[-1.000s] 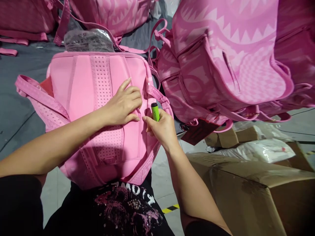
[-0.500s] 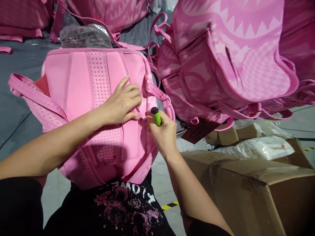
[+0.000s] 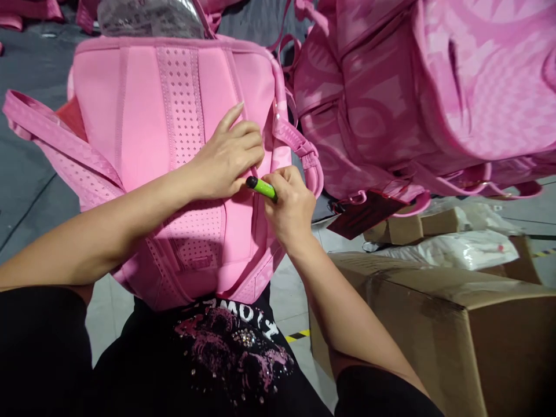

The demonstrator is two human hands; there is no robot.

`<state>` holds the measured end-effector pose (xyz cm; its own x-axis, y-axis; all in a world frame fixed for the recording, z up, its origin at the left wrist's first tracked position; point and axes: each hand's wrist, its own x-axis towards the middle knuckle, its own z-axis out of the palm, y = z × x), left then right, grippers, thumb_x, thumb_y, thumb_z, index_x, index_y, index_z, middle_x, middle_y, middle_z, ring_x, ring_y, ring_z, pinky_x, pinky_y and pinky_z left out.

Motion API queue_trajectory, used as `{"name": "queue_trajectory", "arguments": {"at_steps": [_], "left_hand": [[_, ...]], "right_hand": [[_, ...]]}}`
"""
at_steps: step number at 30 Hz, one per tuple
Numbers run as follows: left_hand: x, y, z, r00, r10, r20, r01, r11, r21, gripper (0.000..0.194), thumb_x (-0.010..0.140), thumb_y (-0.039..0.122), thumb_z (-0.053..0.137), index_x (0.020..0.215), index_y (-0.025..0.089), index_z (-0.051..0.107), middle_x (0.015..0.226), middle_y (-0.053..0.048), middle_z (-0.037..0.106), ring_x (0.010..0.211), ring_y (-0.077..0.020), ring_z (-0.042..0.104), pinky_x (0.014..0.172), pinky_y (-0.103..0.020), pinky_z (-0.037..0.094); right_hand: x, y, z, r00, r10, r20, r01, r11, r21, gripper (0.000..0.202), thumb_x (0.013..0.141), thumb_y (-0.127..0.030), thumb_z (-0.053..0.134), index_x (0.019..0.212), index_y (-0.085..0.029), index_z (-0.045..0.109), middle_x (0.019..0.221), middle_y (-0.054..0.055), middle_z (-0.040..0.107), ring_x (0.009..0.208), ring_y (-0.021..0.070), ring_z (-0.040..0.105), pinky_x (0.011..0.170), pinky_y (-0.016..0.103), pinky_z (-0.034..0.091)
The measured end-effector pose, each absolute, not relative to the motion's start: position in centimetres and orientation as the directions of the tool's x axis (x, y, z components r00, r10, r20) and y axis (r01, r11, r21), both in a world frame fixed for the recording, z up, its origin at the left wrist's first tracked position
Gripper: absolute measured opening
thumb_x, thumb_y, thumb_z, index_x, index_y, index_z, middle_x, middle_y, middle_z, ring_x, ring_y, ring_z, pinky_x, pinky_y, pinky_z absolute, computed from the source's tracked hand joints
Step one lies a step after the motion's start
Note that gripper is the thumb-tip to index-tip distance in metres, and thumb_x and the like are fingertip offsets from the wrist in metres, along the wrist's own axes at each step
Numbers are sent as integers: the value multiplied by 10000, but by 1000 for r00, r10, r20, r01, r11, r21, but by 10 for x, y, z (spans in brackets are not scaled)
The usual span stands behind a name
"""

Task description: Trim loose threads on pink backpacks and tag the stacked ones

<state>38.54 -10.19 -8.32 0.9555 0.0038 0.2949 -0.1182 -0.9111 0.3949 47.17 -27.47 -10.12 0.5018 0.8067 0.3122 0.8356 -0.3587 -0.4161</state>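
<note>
- Green tool (image 3: 262, 189): right hand (image 3: 290, 202) grip closed round it, forearm (image 3: 343, 301) from near right.
- Pink backpack (image 3: 143, 127): left hand (image 3: 228, 159) on it, fingers (image 3: 248, 142) half curled, can't tell if pinching.

White capitals (image 3: 245, 313) run across the black shirt (image 3: 147, 353); a round O stands out, next to a letter that could be M or an upside-down W, but the whole word is unclear. Marks on the green marker (image 3: 263, 189) and dark red tag (image 3: 367, 214) are too small or dim to read.
</note>
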Motion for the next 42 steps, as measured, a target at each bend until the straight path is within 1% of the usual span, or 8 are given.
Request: {"name": "queue_trajectory", "arguments": {"at_steps": [5,11,17,22,26,32,37,42], "left_hand": [[387,-102,-83,965,47,259,-84,-877,473,217,870,415,547,866,219,640,982,-53,617,1227,-340,491,1157,-678,152],[386,-102,-79,953,0,301,-135,-894,428,365,834,570,593,862,210,644,964,-59,623,1209,-341,490,1170,-666,117],[386,-100,-80,954,-8,299,-142,-891,432,414,814,622,611,884,215,648,976,-58,625,1206,-340,482,1164,-669,126],[386,-101,-79,952,-9,304,-141,-899,414,377,830,594,605,894,224,644,967,-51,629,1206,-332,482,1177,-659,122],[386,-101,-79,949,-28,314,-151,-914,376,300,853,511,597,894,216,640,968,-53,633,1198,-323,493,1180,-653,133],[386,-102,-85,917,-34,398,-182,-922,341,111,855,286,556,895,226,641,938,-40,638,1159,-295,519,1173,-642,170],[384,-102,-84,925,-20,379,-163,-923,349,108,853,226,534,885,233,637,953,-37,642,1169,-291,514,1162,-635,202],[382,-98,-83,940,-27,340,-167,-906,389,108,846,312,592,907,238,642,1036,-37,642,1212,-304,495,1152,-629,219]], "right_hand": [[475,-272,-106,458,845,276,851,-327,-411,37,806,-162,557,808,-200,558,897,37,558,702,152,522,603,285,408],[486,-281,-101,558,736,382,746,-244,-620,143,809,-177,520,707,-226,433,740,-3,490,722,166,518,685,324,442],[489,-289,-98,676,702,225,546,-272,-792,195,849,-274,518,671,-221,458,666,-21,477,660,144,484,675,309,442],[489,-297,-97,661,691,292,591,-241,-770,126,891,-294,540,865,-204,625,816,20,607,772,174,581,747,339,484],[489,-297,-89,531,767,362,770,-258,-584,220,875,-245,571,1074,-233,664,944,44,621,851,197,595,745,333,477],[488,-274,-72,471,873,127,865,-427,-264,114,873,-214,536,828,-189,638,920,47,574,638,125,469,535,251,311],[484,-274,-68,400,901,171,887,-333,-319,84,847,-189,519,777,-198,564,900,34,568,632,118,440,520,242,276],[473,-271,-74,475,850,229,791,-298,-534,104,819,-160,528,752,-216,472,780,4,526,682,146,490,609,281,378]]}}
